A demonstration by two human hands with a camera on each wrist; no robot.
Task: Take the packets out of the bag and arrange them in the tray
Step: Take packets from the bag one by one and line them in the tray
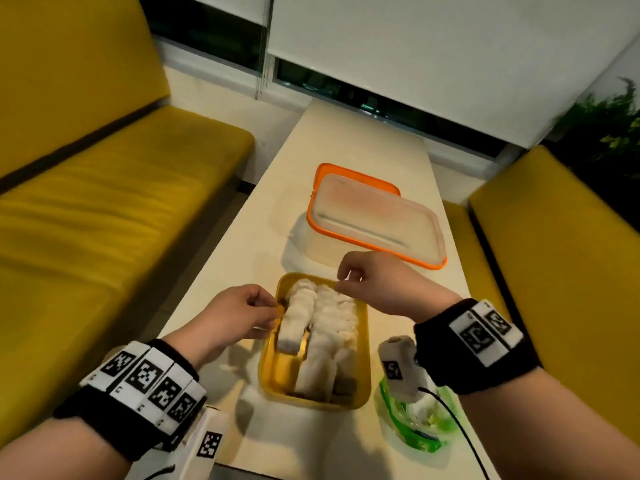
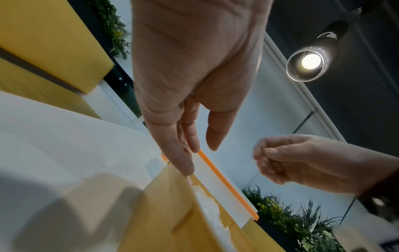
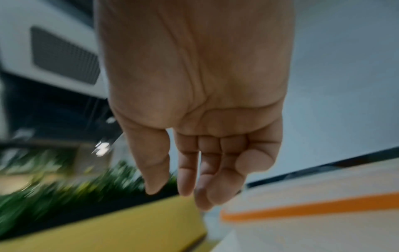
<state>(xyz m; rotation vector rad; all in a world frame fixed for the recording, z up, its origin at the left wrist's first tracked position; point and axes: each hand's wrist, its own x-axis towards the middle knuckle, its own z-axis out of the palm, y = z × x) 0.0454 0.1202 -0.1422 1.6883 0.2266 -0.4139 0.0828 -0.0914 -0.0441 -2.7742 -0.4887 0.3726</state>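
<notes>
A yellow tray (image 1: 277,372) sits on the table in front of me, with several white packets (image 1: 332,317) lying in two rows inside. My left hand (image 1: 273,311) is at the tray's left rim; the left wrist view shows its fingers (image 2: 185,163) straight and touching the tray (image 2: 172,213) edge, thumb apart. My right hand (image 1: 346,282) hovers over the tray's far right corner, fingers loosely bent and holding nothing (image 3: 183,192). The green plastic bag (image 1: 415,431) lies at the near right, partly hidden under my right wrist.
A clear container with an orange-rimmed lid (image 1: 374,220) lying askew on it stands just beyond the tray. The narrow white table (image 1: 346,150) runs away from me between yellow benches on the left (image 1: 104,202) and right (image 1: 554,237). Green plants (image 1: 609,133) are at far right.
</notes>
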